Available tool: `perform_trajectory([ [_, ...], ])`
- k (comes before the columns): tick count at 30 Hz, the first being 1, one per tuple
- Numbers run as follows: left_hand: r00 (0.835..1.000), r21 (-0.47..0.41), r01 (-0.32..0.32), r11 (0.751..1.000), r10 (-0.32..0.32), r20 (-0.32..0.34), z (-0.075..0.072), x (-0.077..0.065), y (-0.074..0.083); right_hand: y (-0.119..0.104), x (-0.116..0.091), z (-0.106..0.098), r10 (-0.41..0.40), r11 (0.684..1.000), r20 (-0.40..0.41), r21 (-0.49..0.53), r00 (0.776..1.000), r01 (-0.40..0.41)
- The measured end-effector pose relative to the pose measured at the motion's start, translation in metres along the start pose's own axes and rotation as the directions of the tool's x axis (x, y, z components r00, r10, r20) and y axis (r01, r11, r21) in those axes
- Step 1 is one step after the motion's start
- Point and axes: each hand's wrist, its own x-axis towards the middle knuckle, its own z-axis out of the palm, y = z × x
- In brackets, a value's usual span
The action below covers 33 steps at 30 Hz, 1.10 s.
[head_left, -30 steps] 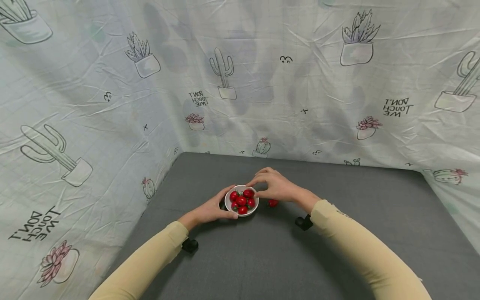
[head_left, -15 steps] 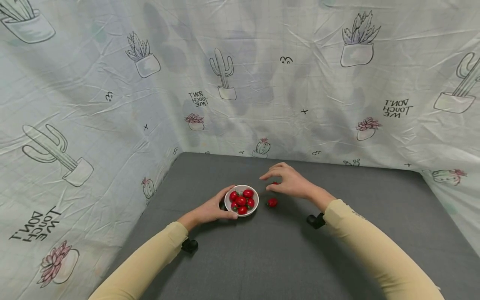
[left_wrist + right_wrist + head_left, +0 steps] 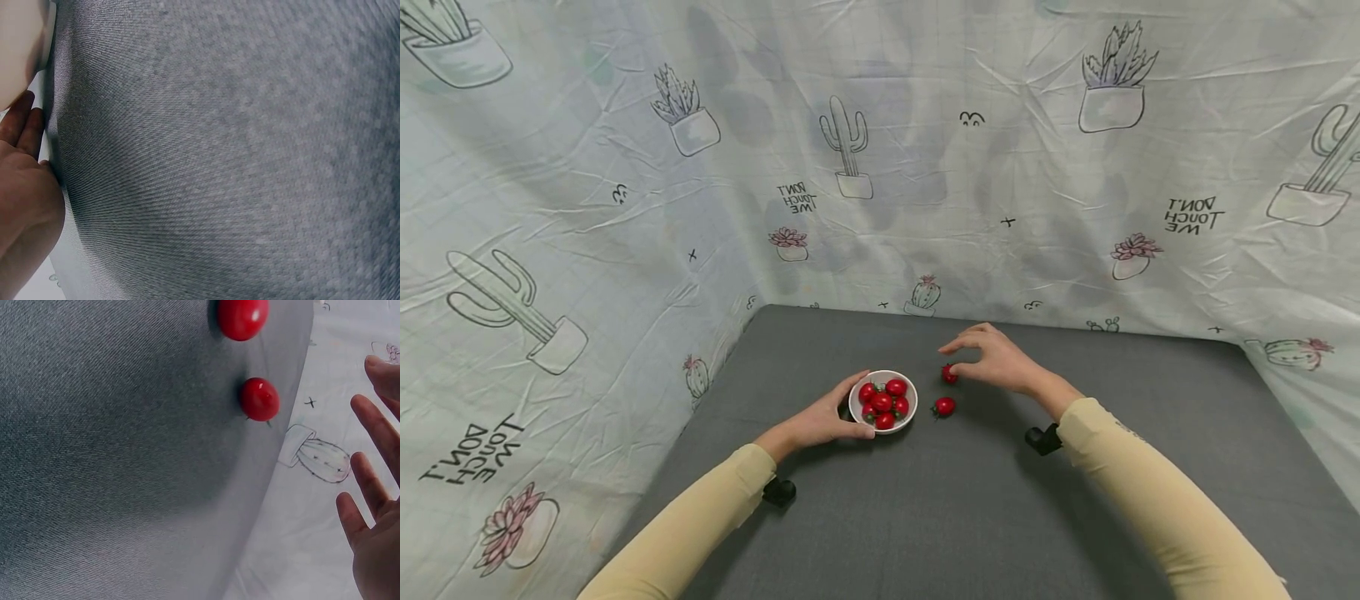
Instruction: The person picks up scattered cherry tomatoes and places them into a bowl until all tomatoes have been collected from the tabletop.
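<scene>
My left hand (image 3: 822,419) holds a small white bowl (image 3: 854,410) by its left side, fingers behind and thumb along the near rim. Several red cherry tomatoes (image 3: 882,402) with green stems lie in it. In the left wrist view the fingers (image 3: 20,125) lie against the bowl's outer wall (image 3: 22,47). To the right, my right hand (image 3: 996,360) hovers over a loose cherry tomato (image 3: 949,374), its thumb overlapping it. Nearer me lies a second loose tomato (image 3: 944,406). In the right wrist view the right hand's fingers (image 3: 375,428) are spread, apart from both tomatoes.
A dark grey cloth covers the table (image 3: 880,517). Behind and to the left hangs a pale curtain (image 3: 917,217) printed with cactus drawings. Black wrist cameras sit under the left cuff (image 3: 779,492) and the right cuff (image 3: 1043,440).
My right hand has moved from the bowl's rim to the right, over the far loose tomato, uncovering both loose tomatoes. The left hand and the bowl have stayed put.
</scene>
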Motion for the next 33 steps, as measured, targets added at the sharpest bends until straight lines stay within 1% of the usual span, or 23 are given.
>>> perform_trajectory([
  [13,1.0,0.002,-0.002,1.0,0.002,0.001,0.001,-0.001,0.001,0.016,0.002,0.007,0.102,0.994,-0.001,-0.03,0.995,-0.102],
  [19,1.0,0.006,0.008,1.0,-0.008,0.0,0.001,-0.002,0.002,0.023,0.004,0.012,0.113,0.993,-0.01,-0.046,0.994,-0.113],
  [26,1.0,0.006,0.017,1.0,-0.017,0.0,0.001,-0.002,0.002,0.028,0.004,0.021,0.121,0.988,-0.019,-0.099,0.992,-0.122],
  [33,1.0,0.019,0.008,1.0,-0.008,-0.001,0.001,-0.001,0.002,0.032,0.004,0.028,0.122,0.985,-0.059,-0.119,0.991,-0.128],
])
